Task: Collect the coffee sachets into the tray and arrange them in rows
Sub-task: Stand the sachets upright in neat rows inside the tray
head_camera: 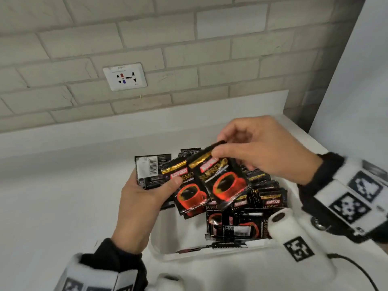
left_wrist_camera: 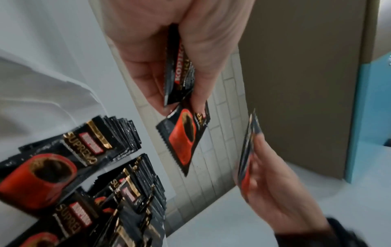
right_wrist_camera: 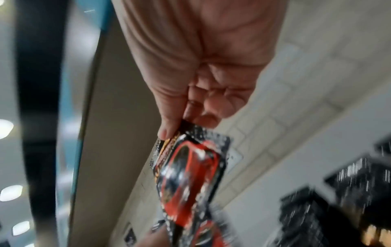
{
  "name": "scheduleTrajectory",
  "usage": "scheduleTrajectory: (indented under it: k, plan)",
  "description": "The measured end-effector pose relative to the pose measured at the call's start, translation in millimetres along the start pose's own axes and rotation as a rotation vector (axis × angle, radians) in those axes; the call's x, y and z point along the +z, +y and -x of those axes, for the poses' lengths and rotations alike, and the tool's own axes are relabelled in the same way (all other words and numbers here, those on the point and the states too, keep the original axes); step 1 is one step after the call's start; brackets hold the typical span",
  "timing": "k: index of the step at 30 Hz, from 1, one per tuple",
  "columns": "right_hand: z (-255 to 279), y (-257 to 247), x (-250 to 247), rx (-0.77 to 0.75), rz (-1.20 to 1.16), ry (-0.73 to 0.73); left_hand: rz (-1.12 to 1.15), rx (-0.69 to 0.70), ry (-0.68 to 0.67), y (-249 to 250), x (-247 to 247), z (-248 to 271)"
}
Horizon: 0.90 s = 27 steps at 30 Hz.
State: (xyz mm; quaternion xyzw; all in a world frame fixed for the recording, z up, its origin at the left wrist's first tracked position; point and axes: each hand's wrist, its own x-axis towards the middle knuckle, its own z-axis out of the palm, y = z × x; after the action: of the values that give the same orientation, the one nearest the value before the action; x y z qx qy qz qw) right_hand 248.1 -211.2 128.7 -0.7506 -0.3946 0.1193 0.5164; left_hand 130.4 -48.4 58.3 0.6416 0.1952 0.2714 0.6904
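Above the white tray (head_camera: pixel 210 252), both hands were busy with coffee sachets. The left hand (head_camera: pixel 139 198) clasped a small fanned stack of sachets (head_camera: pixel 168 181), thumb laid across the front one and fingers behind, some face up and one showing its barcode side; held that way, probably, so each new packet could be squared against the rest before going down. The right hand (head_camera: pixel 266 152), over the tray's far side, pinched a single sachet (head_camera: pixel 222 179) by its top edge between thumb and fingertips, the printed red cup facing up, its left edge overlapping the left hand's stack. A top-edge pinch leaves the body of the packet free to slide in among the others, which is likely the reason for it.

Inside the tray, along its right wall, upright rows of sachets (head_camera: pixel 270 196) stood packed on edge, while near its front wall several loose sachets (head_camera: pixel 235 225) lay flat and crossed (not yet sorted, by the look of them). So most packets seemed collected, the arranging only partly done.

Behind the tray the white counter (head_camera: pixel 63 185) met a brick-pattern wall carrying a wall socket (head_camera: pixel 125 79). The right wrist view was blurred, showing little beyond the pinched packet.
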Motion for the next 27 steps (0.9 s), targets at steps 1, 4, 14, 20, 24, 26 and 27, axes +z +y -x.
scheduleTrajectory:
  k: [1, 4, 14, 20, 24, 26, 27]
  plan:
    - [-2, -1, 6, 0.031, -0.048, -0.009, -0.002, -0.002, -0.035, 0, 5, 2]
    - [-9, 9, 23, 0.096, -0.120, 0.012, 0.029, -0.013, -0.128, 2, 16, 7]
    - [-10, 27, 37, 0.193, -0.257, 0.090, 0.202, -0.081, -0.139, 2, 17, 10]
    - [-5, 30, 43, 0.171, -0.267, 0.146, 0.101, -0.019, -0.141, -2, 16, 10]
    - [-2, 32, 47, 0.191, -0.229, 0.147, 0.114, 0.015, -0.061, -6, 17, 10]
    - [-2, 31, 47, 0.195, -0.200, 0.131, 0.121, 0.029, -0.033, -7, 18, 11]
    - [-1, 30, 46, 0.191, -0.192, 0.122, 0.117, 0.036, -0.027, -7, 18, 11]
